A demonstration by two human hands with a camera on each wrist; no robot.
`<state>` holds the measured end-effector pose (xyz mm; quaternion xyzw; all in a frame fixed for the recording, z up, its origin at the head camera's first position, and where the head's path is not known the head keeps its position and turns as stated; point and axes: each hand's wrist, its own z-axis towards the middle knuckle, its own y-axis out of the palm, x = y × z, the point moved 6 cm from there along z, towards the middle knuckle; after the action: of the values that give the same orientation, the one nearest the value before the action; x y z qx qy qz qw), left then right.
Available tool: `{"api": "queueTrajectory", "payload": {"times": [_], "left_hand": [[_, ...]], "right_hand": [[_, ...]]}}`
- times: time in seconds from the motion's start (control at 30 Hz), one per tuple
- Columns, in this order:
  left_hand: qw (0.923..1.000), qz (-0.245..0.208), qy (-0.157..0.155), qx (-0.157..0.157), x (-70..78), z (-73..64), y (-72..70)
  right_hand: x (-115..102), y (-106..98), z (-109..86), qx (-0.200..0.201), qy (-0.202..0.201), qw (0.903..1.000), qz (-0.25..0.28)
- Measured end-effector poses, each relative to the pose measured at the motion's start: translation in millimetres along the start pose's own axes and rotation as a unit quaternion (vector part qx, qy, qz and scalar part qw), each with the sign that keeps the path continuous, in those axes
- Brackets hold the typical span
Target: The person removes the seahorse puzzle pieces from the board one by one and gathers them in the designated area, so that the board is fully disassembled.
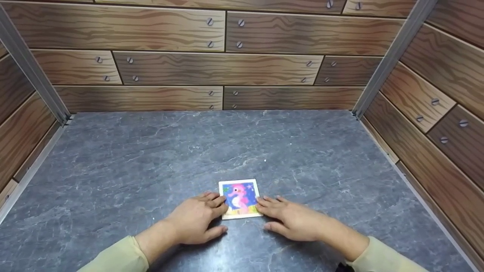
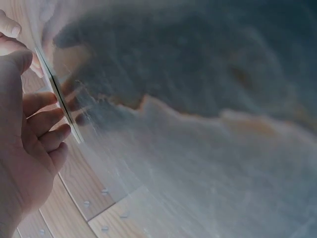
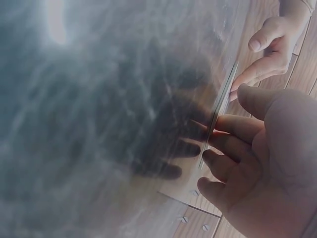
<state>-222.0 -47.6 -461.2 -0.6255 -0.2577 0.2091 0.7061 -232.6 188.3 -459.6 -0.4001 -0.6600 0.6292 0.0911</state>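
Note:
A thin picture board [image 1: 240,194] with a white border lies flat on the table, showing a pink seahorse on blue above a yellow strip. My left hand [image 1: 196,217] rests palm down at its left edge, fingertips overlapping the border. On the opposite side, the fingertips of my right hand [image 1: 293,219] touch the right edge. Both thumbs lie apart from the board, near its front corners. Seen edge-on in the left wrist view, the board [image 2: 55,89] is a slim pale strip at the fingertips of the left hand [image 2: 29,139]. The right wrist view shows my right hand [image 3: 262,158] similarly placed.
The grey marbled tabletop [image 1: 170,151] spreads around the hands. Wood-patterned panels rise at the back [image 1: 181,68], left and right, with metal corner posts [image 1: 397,53] between them. Small white specks dot the surface beyond the board.

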Motion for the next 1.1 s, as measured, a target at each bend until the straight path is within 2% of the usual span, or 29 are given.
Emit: {"api": "queueTrajectory", "payload": {"times": [0.27, 0.4, 0.57, 0.67, 0.83, 0.97, 1.1], "left_hand": [[0.9997, -0.006, 0.02, 0.013, -0.6, 2.2, -0.4], [0.9992, 0.011, 0.029, 0.025, 0.7, 4.2, -2.6], [0.9992, 0.019, 0.031, 0.017, 1.5, 6.2, -3.5], [0.9994, 0.016, 0.027, 0.012, 0.8, 6.9, -3.0], [0.9997, 0.01, 0.022, 0.005, -0.2, 8.0, -1.8], [0.9998, 0.005, 0.018, 0.002, -0.6, 8.8, -1.4], [0.9998, 0.004, 0.019, 0.009, 0.2, 9.4, -1.5]], "right_hand": [[-2, -2, -0.8, 0.003, -0.008, 0.9999, 0.012], [-6, -7, 2.2, 0.016, -0.016, 0.9997, 0.008], [-8, -19, 10.3, 0.04, -0.029, 0.9988, -0.002], [-9, -29, 19.0, 0.075, -0.049, 0.996, -0.003], [-7, -44, 38.5, 0.128, -0.068, 0.989, 0.03], [-3, -54, 55.9, 0.153, -0.055, 0.9847, 0.063], [1, -59, 75.0, 0.154, -0.024, 0.9823, 0.104]]}}
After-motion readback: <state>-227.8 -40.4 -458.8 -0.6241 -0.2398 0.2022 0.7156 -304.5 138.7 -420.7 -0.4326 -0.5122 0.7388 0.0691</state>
